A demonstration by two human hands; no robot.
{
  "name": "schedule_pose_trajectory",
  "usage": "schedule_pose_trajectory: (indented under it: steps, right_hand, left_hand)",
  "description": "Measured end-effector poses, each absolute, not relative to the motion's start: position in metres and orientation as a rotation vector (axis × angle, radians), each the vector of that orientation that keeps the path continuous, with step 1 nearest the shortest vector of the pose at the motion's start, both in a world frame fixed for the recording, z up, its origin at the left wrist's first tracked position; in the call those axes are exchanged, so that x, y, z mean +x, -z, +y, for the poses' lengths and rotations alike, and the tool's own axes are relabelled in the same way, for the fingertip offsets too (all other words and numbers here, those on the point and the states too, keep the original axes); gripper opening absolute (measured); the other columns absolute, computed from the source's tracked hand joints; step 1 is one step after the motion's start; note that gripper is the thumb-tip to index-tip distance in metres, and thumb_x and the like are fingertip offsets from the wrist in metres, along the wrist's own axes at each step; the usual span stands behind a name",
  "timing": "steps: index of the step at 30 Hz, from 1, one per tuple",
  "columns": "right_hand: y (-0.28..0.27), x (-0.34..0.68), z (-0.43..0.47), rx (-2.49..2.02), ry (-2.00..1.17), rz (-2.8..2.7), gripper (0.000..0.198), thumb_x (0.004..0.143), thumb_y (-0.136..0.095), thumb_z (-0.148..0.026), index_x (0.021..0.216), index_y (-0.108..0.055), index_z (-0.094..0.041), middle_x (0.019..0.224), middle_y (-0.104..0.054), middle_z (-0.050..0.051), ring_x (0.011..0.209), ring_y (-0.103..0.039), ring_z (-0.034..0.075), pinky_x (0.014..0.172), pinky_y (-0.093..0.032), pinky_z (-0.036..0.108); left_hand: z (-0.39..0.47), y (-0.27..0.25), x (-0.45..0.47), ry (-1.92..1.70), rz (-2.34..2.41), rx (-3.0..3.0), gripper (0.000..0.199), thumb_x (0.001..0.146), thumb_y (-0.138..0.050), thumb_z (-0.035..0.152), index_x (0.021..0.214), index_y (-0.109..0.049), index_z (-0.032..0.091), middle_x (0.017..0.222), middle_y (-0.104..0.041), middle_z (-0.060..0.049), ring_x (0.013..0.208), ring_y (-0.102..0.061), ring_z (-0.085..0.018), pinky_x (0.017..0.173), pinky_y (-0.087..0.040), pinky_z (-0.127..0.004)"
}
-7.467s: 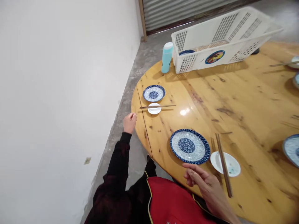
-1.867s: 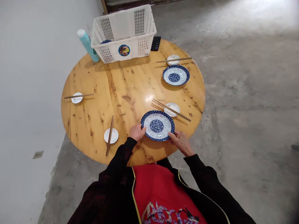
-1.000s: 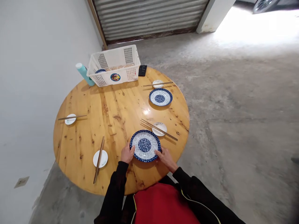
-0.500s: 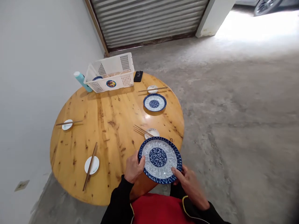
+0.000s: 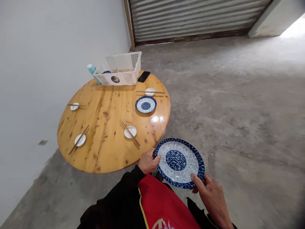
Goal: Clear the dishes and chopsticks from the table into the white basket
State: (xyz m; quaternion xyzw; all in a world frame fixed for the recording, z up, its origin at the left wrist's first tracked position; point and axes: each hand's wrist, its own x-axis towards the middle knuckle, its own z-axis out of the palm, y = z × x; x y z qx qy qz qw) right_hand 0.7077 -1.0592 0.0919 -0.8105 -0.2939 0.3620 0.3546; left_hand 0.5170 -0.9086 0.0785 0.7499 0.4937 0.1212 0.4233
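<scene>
We have lifted the blue plate (image 5: 179, 161) off the tabletop (image 5: 107, 149); it now hangs past the near right edge over bare floor (image 5: 238, 111), left hand (image 5: 147, 161) and right hand (image 5: 213, 197) pinching opposite rims.

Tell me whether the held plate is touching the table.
Apart. In the head view the plate is gripped by the left hand and right hand over the floor, clear of the table edge.
</scene>
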Motion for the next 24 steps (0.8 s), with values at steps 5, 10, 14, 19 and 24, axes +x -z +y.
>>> schedule_pose_trajectory:
  steps: [5,10,14,19,24]
  right_hand:
    - [-0.094,0.742,-1.031,-2.008,-0.972,-0.843,0.038,0.073,-0.055,-0.062,0.059,-0.055,-0.027,0.046,-0.061,0.005,0.043,-0.060,0.023,0.047,-0.048,0.033]
    - [-0.089,0.776,-0.984,-1.958,-1.010,-0.907,0.040,0.072,-0.057,-0.063,0.058,-0.055,-0.025,0.045,-0.060,0.005,0.042,-0.060,0.022,0.046,-0.046,0.031]
    - [-0.086,0.807,-0.932,-1.909,-1.036,-1.021,0.040,0.075,-0.059,-0.061,0.062,-0.057,-0.024,0.046,-0.061,0.004,0.043,-0.060,0.021,0.046,-0.046,0.030]
    - [-0.083,0.834,-0.848,-1.853,-1.120,-1.161,0.038,0.076,-0.062,-0.058,0.065,-0.057,-0.022,0.049,-0.061,0.002,0.045,-0.061,0.021,0.046,-0.047,0.029]
    - [-0.071,0.844,-0.762,-1.765,-1.227,-1.297,0.037,0.077,-0.062,-0.056,0.067,-0.057,-0.022,0.052,-0.061,0.002,0.046,-0.060,0.019,0.046,-0.046,0.028]
  left_hand:
    - [-0.896,-0.088,0.542,-0.324,1.334,1.840,0.025,0.087,-0.056,0.032,0.071,-0.040,0.023,0.061,-0.039,0.005,0.058,-0.037,-0.012,0.059,-0.025,-0.028]
    - [-0.868,-0.085,0.565,-0.363,1.423,1.829,0.029,0.089,-0.057,0.031,0.070,-0.038,0.023,0.061,-0.038,0.006,0.058,-0.037,-0.012,0.059,-0.025,-0.027]
    - [-0.836,-0.075,0.584,-0.457,1.478,1.751,0.022,0.090,-0.057,0.032,0.074,-0.045,0.022,0.064,-0.045,0.005,0.060,-0.045,-0.013,0.060,-0.030,-0.026]
    - [-0.788,-0.067,0.600,-0.513,1.631,1.639,0.017,0.092,-0.057,0.033,0.081,-0.051,0.022,0.068,-0.053,0.003,0.065,-0.054,-0.015,0.063,-0.035,-0.026]
    - [-0.736,-0.061,0.603,-0.488,1.792,1.576,0.019,0.093,-0.056,0.034,0.081,-0.049,0.022,0.069,-0.050,0.003,0.065,-0.051,-0.015,0.064,-0.032,-0.027]
